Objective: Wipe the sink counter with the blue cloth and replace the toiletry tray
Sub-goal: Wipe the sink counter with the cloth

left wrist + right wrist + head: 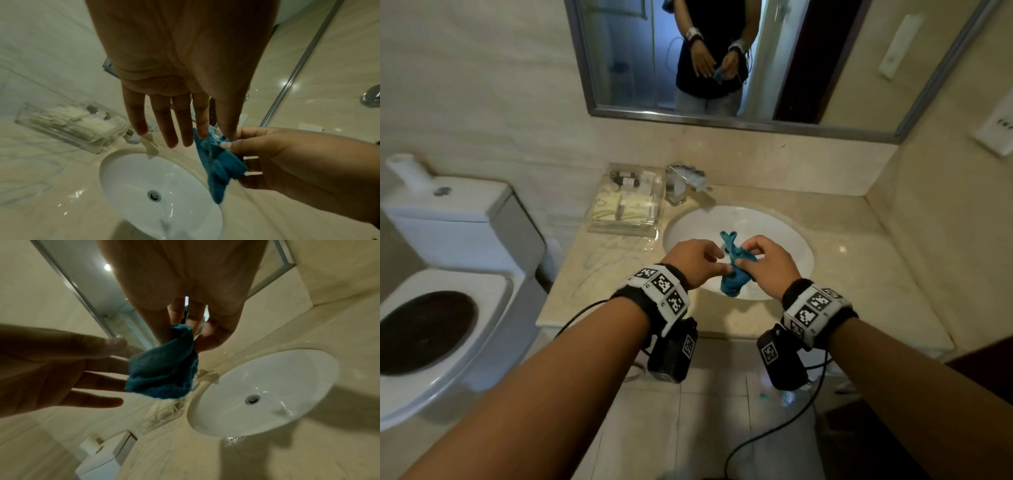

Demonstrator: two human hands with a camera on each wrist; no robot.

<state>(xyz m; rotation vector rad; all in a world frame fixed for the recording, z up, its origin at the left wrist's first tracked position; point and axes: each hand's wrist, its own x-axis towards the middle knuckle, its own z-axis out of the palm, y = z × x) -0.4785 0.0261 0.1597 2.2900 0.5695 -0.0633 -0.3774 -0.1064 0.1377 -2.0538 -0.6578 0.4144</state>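
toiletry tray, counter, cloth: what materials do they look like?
Toiletry tray: clear acrylic or glass, since the packets show through its walls. Counter: polished beige stone, likely marble, veined with glossy highlights. Blue cloth: soft looped fabric, probably microfibre or terry, bunched in the right hand.

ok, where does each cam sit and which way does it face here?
Head: worn on the head, looking forward and down at sink, clear toiletry tray and mirror; both forearms show, left hand, right hand.
Left wrist: looks along the left hand's straight fingers down to the basin.
Right wrist: looks along the right hand, its grip on the blue cloth.
Shared: both wrist views show cloth, sink drain and the opposite hand.
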